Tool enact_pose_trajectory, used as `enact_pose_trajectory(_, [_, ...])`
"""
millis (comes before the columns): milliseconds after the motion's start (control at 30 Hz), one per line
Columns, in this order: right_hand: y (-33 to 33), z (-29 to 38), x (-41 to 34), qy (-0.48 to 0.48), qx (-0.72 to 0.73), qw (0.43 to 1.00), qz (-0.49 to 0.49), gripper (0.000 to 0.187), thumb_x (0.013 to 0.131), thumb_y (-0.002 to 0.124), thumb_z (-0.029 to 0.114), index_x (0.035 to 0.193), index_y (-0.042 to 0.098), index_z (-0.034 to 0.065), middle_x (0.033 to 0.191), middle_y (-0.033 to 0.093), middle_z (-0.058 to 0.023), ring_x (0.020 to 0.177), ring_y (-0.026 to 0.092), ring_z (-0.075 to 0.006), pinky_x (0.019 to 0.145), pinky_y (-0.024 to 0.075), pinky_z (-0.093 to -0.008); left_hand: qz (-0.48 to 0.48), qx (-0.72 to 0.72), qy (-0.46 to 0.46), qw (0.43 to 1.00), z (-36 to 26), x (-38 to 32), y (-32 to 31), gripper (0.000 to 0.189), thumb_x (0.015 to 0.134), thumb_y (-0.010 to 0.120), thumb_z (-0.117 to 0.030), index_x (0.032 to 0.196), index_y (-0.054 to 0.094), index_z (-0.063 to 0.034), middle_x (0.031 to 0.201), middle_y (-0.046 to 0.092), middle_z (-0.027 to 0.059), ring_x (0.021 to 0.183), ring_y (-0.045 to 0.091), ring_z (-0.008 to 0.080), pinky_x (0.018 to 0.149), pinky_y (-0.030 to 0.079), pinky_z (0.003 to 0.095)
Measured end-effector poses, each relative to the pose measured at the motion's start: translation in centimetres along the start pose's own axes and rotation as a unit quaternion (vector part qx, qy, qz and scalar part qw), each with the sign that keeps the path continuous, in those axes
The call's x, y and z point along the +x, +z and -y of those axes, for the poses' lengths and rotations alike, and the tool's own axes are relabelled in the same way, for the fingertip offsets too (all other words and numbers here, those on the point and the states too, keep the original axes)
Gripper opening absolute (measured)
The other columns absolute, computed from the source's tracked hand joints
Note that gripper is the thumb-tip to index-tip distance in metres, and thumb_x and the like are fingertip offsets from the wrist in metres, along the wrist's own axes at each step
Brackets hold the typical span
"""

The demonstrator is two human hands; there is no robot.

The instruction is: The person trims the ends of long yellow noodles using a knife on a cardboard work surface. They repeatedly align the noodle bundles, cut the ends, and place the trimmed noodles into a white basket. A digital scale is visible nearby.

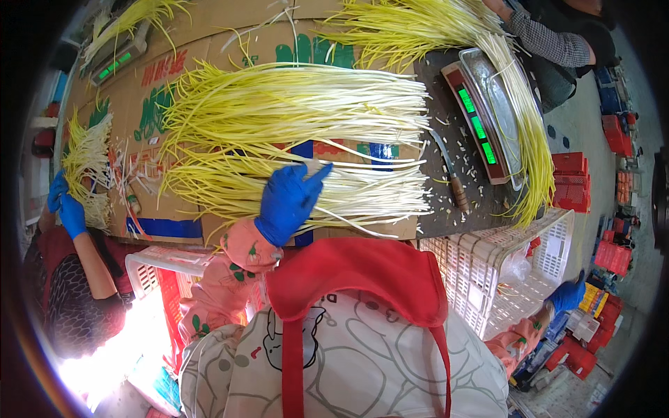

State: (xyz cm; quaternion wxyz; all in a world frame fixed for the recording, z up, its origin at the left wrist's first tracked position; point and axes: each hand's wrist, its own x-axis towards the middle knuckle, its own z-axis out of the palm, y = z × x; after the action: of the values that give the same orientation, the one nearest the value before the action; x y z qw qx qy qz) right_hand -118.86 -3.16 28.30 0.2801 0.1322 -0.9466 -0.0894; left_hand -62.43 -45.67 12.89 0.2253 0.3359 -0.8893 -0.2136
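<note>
My left hand [290, 201], in a blue glove, lies on the nearer row of yellow-and-white stalks [371, 190], which look like blanched garlic chives. Its index finger points right; a whitish patch shows by the fingertips, and whether stalks are gripped underneath is hidden. Beyond it a larger row of the same stalks [313, 104] lies side by side, white ends to the right. Far out to the right, my gloved right hand [567, 295] hangs beside a white plastic crate [470, 282], one finger sticking out and nothing visible in it.
A wooden-handled knife [458, 193] lies among white trimmings. Behind it, stalks drape over a digital scale [478, 123]. Cardboard [214, 49] covers the table. One person's gloved hands [70, 206] hold stalks at left; another person's sleeve [549, 39] is at top right. Red crates [569, 183] stand beyond.
</note>
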Motion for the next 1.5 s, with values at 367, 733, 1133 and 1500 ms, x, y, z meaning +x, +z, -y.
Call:
enact_pose_trajectory(367, [-2.1, 37.9, -17.0, -0.347, 0.537, 0.754, 0.151, 0.021, 0.080, 0.069, 0.012, 0.100, 0.073, 0.0095, 0.083, 0.064, -0.0136, 0.082, 0.060, -0.0329, 0.075, 0.0471, -0.0380, -0.102, 0.089, 0.062, 0.989, 3.8, 9.4, 6.1, 0.049, 0.086, 0.065, -0.018, 0.135, 0.058, -0.0210, 0.120, 0.063, 0.0118, 0.109, 0.055, 0.0377, 0.095, 0.044, 0.0448])
enact_pose_trajectory(733, [-0.2, 49.0, -19.3, -0.279, 0.573, 0.745, 0.198, 0.021, 0.090, 0.065, 0.024, 0.083, 0.063, 0.0037, 0.073, 0.060, -0.0125, 0.066, 0.057, -0.0216, 0.061, 0.0452, -0.0386, -0.127, 0.089, -0.035, 0.987, 5.6, 11.1, 8.5, 0.036, 0.089, 0.064, -0.035, 0.124, 0.066, -0.0307, 0.100, 0.061, 0.0061, 0.103, 0.054, 0.0302, 0.087, 0.042, 0.0444])
enact_pose_trajectory(1133, [-1.7, 45.6, -17.0, -0.194, 0.704, 0.622, 0.284, 0.017, 0.091, 0.066, 0.017, 0.087, 0.063, 0.0009, 0.075, 0.060, -0.0059, 0.072, 0.057, -0.0161, 0.064, 0.0446, -0.0321, -0.173, 0.037, -0.034, 0.984, 2.6, 11.7, 7.2, 0.037, 0.081, 0.065, -0.014, 0.116, 0.071, -0.0266, 0.093, 0.062, 0.0093, 0.091, 0.057, 0.0318, 0.077, 0.047, 0.0415])
enact_pose_trajectory(1500, [-1.0, 43.9, -19.2, -0.251, 0.625, 0.654, 0.344, 0.013, 0.086, 0.071, 0.016, 0.087, 0.068, 0.0032, 0.076, 0.065, -0.0125, 0.069, 0.062, -0.0241, 0.062, 0.0471, -0.0344, -0.046, 0.039, 0.077, 0.995, 3.3, 13.5, 9.2, 0.039, 0.082, 0.069, -0.021, 0.121, 0.067, -0.0243, 0.094, 0.060, 0.0089, 0.095, 0.054, 0.0312, 0.086, 0.044, 0.0439])
